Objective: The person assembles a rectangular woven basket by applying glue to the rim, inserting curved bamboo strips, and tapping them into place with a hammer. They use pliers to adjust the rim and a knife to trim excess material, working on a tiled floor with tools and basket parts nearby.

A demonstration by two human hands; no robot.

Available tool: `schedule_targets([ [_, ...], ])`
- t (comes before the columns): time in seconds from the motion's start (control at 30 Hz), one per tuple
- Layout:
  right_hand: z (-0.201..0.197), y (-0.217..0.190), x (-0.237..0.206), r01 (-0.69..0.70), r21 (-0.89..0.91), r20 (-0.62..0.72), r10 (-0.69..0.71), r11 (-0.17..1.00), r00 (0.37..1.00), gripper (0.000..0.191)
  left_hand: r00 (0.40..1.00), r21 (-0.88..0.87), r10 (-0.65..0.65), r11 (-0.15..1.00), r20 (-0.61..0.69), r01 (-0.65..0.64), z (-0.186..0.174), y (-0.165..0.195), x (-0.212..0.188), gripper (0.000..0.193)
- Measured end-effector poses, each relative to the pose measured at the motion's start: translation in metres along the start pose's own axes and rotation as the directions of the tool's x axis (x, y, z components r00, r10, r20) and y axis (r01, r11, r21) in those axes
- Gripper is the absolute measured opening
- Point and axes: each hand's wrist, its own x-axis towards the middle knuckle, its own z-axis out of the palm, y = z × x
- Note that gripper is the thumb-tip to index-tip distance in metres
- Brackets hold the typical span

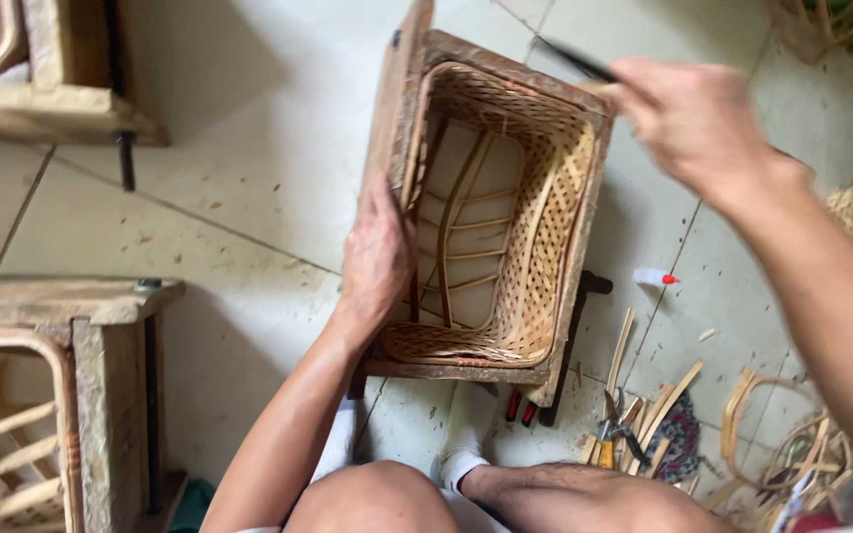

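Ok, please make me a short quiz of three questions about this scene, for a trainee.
1. True or false: the left hand rests on the rim of the woven basket.
2. What does the right hand hold? A) a thin dark tool B) a red cap C) nothing
3. Fill in: the basket sits inside a wooden ____.

Key:
1. True. The left hand grips the near left rim.
2. A. The thin dark tool sticks out from the right hand, above the basket's far corner; its kind is too blurred to tell.
3. Frame. The wooden frame encloses the basket on the tiled floor.
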Motion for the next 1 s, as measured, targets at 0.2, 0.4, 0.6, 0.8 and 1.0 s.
schedule_targets([
  [0.2, 0.058, 0.016, 0.048, 0.129, 0.057, 0.041, -0.132, 0.990, 0.990, 0.020, 0.998, 0.092, -0.040, 0.995, 0.041, 0.036, -0.008, 0.000, -0.007, 0.073],
  [0.4, 0.073, 0.009, 0.111, 0.151, -0.129, 0.260, -0.114, 0.980, 0.959, 0.017, 1.000, 0.070, 0.017, 0.997, 0.016, -0.018, -0.012, -0.008, -0.009, 0.080],
  [0.6, 0.067, -0.007, 0.150, -0.005, 0.161, 0.315, -0.047, 0.987, 0.948, 0.021, 0.999, 0.039, 0.018, 0.999, 0.028, -0.020, -0.024, -0.001, -0.001, 0.098],
  [0.8, 0.070, -0.022, 0.170, 0.087, -0.112, 0.502, -0.019, 0.990, 0.865, 0.018, 0.987, 0.151, 0.141, 0.980, -0.074, -0.128, -0.010, 0.007, 0.054, 0.104],
  [1.0, 0.096, -0.020, 0.196, 0.085, -0.072, 0.602, -0.025, 0.994, 0.798, 0.018, 0.998, 0.216, 0.037, 0.976, -0.045, -0.027, 0.003, 0.007, 0.060, 0.090],
])
